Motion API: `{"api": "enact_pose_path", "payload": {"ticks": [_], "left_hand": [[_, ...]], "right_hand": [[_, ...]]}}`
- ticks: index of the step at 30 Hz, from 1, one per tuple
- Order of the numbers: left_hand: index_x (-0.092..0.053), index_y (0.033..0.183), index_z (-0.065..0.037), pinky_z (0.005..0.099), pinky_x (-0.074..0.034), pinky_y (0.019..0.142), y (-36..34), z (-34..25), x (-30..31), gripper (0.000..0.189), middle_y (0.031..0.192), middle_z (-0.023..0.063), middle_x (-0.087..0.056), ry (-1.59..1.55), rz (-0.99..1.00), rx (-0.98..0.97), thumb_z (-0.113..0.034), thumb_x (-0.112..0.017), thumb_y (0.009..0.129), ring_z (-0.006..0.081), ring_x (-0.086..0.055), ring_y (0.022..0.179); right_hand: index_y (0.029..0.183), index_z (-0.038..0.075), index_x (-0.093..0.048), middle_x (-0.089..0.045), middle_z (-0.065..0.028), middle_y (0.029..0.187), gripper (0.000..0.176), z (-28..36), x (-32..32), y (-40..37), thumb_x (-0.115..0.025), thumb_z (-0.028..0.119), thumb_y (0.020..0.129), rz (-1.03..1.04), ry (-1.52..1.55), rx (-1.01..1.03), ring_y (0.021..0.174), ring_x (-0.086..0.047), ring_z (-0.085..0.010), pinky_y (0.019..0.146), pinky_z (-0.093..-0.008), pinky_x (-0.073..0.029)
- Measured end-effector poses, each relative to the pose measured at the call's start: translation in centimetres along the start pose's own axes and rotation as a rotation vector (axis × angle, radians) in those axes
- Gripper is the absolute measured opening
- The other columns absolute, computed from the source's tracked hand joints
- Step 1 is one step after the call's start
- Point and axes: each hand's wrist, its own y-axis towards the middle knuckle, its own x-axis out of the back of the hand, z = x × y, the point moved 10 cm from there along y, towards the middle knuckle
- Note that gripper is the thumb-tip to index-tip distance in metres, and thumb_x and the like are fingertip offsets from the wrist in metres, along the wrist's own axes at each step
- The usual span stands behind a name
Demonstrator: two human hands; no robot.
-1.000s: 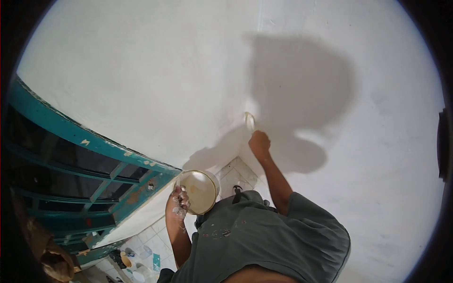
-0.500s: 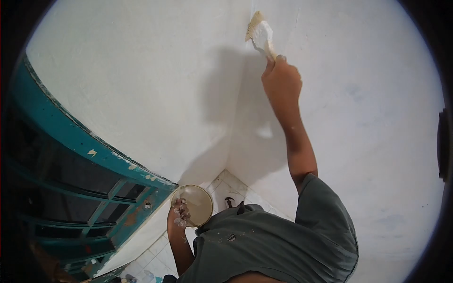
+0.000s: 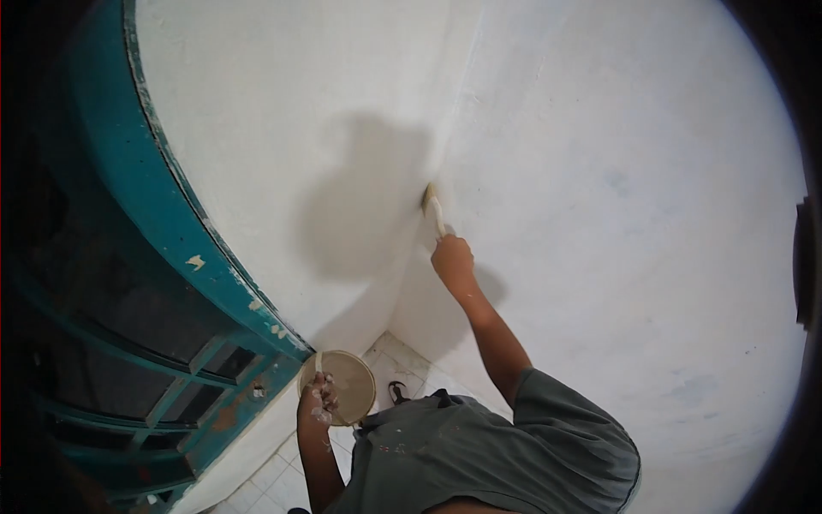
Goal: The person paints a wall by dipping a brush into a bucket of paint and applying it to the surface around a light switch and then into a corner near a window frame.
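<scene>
My right hand (image 3: 453,259) is closed round the handle of a paintbrush (image 3: 437,216). The brush points up and its tan bristles meet the white wall at the corner where two walls join. Lower down, my left hand (image 3: 320,396) has its fingers curled at the near side of a round bucket (image 3: 353,387), and whitish paint marks its fingers and wrist. Pale beige shows inside the bucket, held at waist height beside my dark green shirt.
A teal door frame (image 3: 163,206) with chipped paint and dark panes stands at the left, close to the bucket. White walls (image 3: 616,257) fill the centre and right. Pale floor tiles (image 3: 402,353) and a sandalled foot (image 3: 398,392) show below the corner.
My right hand has brought the brush down and slightly left along the wall corner. My left hand still holds the bucket. The view has shifted, with more of the door frame showing.
</scene>
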Motion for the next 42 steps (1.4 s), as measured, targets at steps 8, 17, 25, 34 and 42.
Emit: {"api": "enact_pose_path", "payload": {"ticks": [8,17,25,34,42], "left_hand": [[-0.047,0.079,-0.009,0.0216,-0.019,0.034,-0.2,1.4,4.0,0.028,0.05,-0.0054,-0.028,-0.07,-0.02,0.026,-0.035,-0.041,0.089,0.0063,-0.023,0.037],[-0.049,0.079,-0.009,0.0229,-0.02,0.037,1.5,2.3,3.9,0.028,0.05,-0.0048,-0.032,-0.066,-0.046,0.031,-0.035,-0.044,0.087,0.0077,-0.025,0.037],[-0.051,0.079,-0.009,0.0222,-0.023,0.038,1.4,1.8,2.0,0.027,0.05,-0.0057,-0.033,-0.085,0.008,0.071,-0.035,-0.046,0.087,0.0069,-0.029,0.039],[-0.05,0.078,-0.007,0.0219,-0.023,0.038,1.1,0.4,-0.3,0.031,0.05,-0.0059,-0.03,0.02,-0.034,0.074,-0.036,-0.046,0.086,0.007,-0.027,0.039],[-0.05,0.078,-0.009,0.0221,-0.026,0.04,3.1,1.7,-2.0,0.03,0.054,-0.0054,-0.037,0.069,0.046,0.158,-0.038,-0.05,0.084,0.0071,-0.03,0.04]], "right_hand": [[0.074,-0.002,-0.058,-0.057,-0.0237,0.068,0.029,9.7,26.5,6.8,-0.046,0.023,0.082,-0.555,-0.168,0.144,0.065,-0.057,-0.0383,0.061,-0.0448,-0.046],[0.077,-0.002,-0.056,-0.058,-0.0228,0.074,0.027,11.5,22.5,10.2,-0.043,0.02,0.082,-0.437,-0.182,0.144,0.068,-0.058,-0.0367,0.063,-0.0457,-0.046],[0.078,-0.002,-0.053,-0.057,-0.0218,0.071,0.018,4.1,4.2,2.6,-0.044,0.013,0.082,-0.157,-0.066,0.062,0.066,-0.058,-0.0368,0.057,-0.0433,-0.048],[0.075,0.002,-0.062,-0.057,-0.0115,0.065,0.01,8.8,9.0,3.5,-0.053,0.002,0.071,-0.067,-0.529,0.609,0.061,-0.059,-0.0236,0.053,-0.0364,-0.047],[0.079,0.005,-0.054,-0.054,-0.011,0.06,0.009,15.6,27.9,10.3,-0.048,0.012,0.08,-0.591,-0.814,0.832,0.054,-0.057,-0.0263,0.046,-0.0377,-0.044]]}}
